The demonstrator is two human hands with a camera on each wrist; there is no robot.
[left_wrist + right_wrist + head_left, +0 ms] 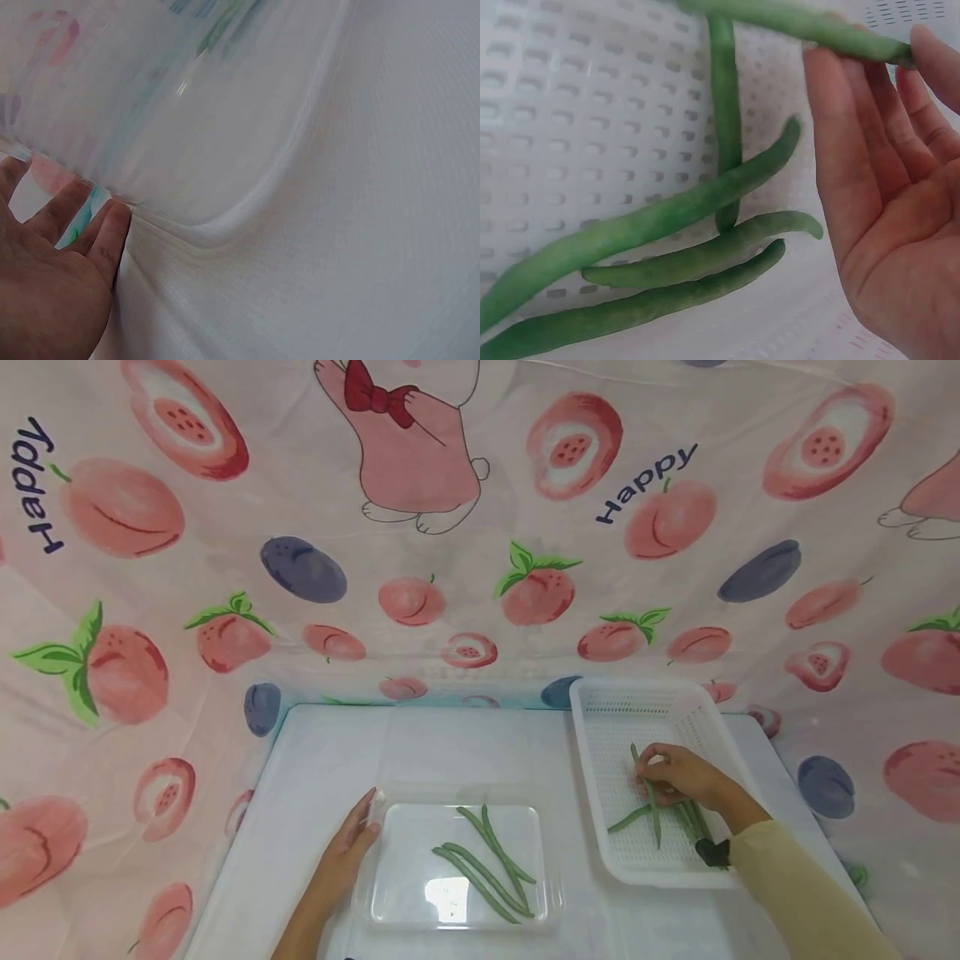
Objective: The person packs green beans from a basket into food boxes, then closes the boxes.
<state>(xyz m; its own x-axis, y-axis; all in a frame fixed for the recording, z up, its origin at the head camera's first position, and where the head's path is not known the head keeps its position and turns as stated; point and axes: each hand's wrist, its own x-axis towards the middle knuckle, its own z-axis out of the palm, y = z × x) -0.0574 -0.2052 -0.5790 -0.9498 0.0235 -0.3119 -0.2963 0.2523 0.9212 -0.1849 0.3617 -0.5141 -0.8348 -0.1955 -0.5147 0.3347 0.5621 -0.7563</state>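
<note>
My left hand (345,852) grips the left side of a clear plastic box (555,893), its thumb by the rim; in the left wrist view the fingertips (118,214) meet the box's edge. Several green beans (480,877) lie inside that box. Over a white perforated basket (595,802), my right hand (678,774) pinches one green bean (802,21) between thumb and fingers. Beneath it, several more beans (645,217) lie crossed on the basket's slotted floor. The right hand and wrist hide part of them in the head view.
Both containers stand on a white tabletop (322,752), the basket to the right of the box. A fruit-printed cloth (465,560) rises behind the table and along both sides. On the right wrist sits a small black object (711,852).
</note>
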